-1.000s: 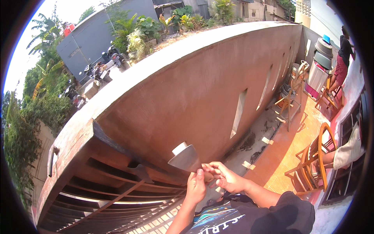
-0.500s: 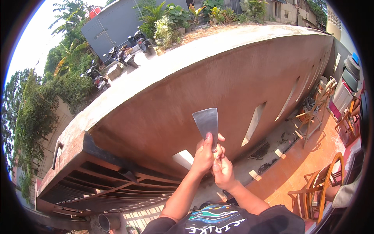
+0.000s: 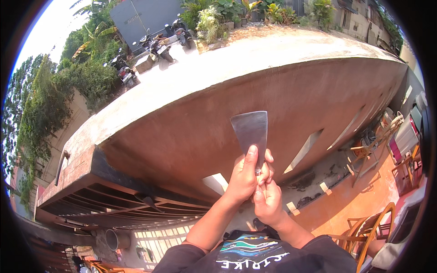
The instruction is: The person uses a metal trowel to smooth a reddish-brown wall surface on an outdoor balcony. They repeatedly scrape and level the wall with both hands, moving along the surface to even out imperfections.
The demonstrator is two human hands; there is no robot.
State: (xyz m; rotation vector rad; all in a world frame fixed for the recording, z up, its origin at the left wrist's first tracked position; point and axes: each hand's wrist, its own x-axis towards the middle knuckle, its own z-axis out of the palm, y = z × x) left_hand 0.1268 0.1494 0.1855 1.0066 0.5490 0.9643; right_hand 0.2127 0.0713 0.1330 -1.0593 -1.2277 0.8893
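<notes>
Head view shows the two bare hands of the person, close together near the middle. Left grip [image 3: 244, 179] is closed on a flat metal scraper with a grey, fan-shaped blade [image 3: 251, 128], and its thumb is pressed on the face of the blade. The blade stands just above this grip, its wide edge pointing up and away from the person. Right grip [image 3: 269, 203] is just below and to the right of the left one, touching it, with its fingers curled at the lower end of the scraper; how firmly it holds, I cannot tell, because the handle is hidden by the fingers.

Beyond both grips stands a reddish-brown plastered wall [image 3: 182, 127] with a pale, sunlit top [image 3: 218, 75]. To the right of the grips, this wall has narrow slanted openings [image 3: 304, 151]. To the left and lower is a dark slatted metal frame [image 3: 132, 203], and farther below it a grey round container [image 3: 117, 240]. Below the right grip is the black shirt [image 3: 291, 255] of the person, with a blue and green print. To the right of the grips lie orange floor tiles [image 3: 337, 214], and well apart, a brown wooden chair [image 3: 363, 226] with a curved back. Far above and left, black motorcycles [image 3: 182, 35] are parked.
</notes>
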